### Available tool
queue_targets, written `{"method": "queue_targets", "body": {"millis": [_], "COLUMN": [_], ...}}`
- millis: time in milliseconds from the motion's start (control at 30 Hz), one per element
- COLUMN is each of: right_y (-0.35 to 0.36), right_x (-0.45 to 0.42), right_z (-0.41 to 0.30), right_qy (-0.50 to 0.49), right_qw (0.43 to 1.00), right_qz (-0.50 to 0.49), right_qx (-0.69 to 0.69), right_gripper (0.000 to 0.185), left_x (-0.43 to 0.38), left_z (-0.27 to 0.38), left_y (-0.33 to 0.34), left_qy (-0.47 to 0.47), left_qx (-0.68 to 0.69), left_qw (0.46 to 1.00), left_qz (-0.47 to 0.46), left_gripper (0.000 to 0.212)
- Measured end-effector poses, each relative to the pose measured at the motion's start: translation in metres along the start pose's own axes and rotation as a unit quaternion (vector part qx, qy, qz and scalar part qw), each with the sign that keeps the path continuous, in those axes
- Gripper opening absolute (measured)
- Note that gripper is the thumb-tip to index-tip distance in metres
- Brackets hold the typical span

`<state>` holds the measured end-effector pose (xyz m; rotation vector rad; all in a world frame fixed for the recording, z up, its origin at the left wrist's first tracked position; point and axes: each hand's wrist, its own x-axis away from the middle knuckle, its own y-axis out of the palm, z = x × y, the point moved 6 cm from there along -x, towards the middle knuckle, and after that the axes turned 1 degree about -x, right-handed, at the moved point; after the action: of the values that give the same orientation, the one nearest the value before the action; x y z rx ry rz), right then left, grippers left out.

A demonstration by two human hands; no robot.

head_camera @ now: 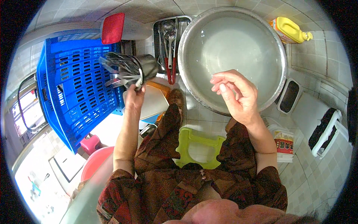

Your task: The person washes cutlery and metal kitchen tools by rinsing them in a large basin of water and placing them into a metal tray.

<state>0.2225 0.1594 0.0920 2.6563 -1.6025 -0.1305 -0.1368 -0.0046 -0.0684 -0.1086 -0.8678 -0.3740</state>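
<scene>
My left hand (134, 96) grips the rim of a metal canister (150, 66). The canister is tilted on its side, its mouth facing left. Forks (120, 81) and other cutlery stick out of it in a packed bundle. My right hand (237, 96) hovers over the near part of a large round metal basin (283, 65); its fingers are loosely curled, thumb apart, with nothing held. Cloudy water (232, 47) fills much of the basin. Between the canister and the basin, a metal tray (157, 22) holds ladles (170, 36) and red-handled tongs (170, 74).
A blue plastic crate (84, 92) stands at the left. Below the canister lie stacked boards or lids (152, 100). A yellow jug (289, 29) is behind the basin, and a white tub (284, 145) sits at the right. A green plastic stool (184, 142) is between my legs.
</scene>
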Motion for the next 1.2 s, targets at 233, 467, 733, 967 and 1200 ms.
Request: {"method": "queue_targets", "body": {"millis": [233,467,733,967,1200], "right_y": [0.01,-0.011,-0.092,-0.122,-0.079], "right_x": [-0.003,0.002,0.034,0.052,0.049], "right_z": [0.006,0.04,0.151,0.221,0.273], "right_qy": [-0.017,0.035,0.213,0.281,0.273], "right_qw": [0.999,0.996,0.956,0.927,0.836], "right_qz": [-0.028,-0.01,0.116,0.119,-0.089], "right_qx": [0.027,0.087,0.165,0.217,0.468], "right_gripper": [0.021,0.019,0.016,0.016,0.025], "left_x": [-0.044,-0.094,-0.168,-0.134,-0.099], "left_z": [0.044,0.009,-0.029,-0.028,-0.008], "left_y": [0.002,0.02,-0.027,-0.018,-0.009], "left_qy": [0.277,0.151,0.001,-0.019,0.057], "left_qx": [-0.509,-0.427,0.025,0.045,-0.238], "left_qw": [0.814,0.889,0.999,0.998,0.96], "left_qz": [0.036,-0.067,0.046,-0.033,-0.132], "left_gripper": [0.035,0.032,0.031,0.035,0.035]}}
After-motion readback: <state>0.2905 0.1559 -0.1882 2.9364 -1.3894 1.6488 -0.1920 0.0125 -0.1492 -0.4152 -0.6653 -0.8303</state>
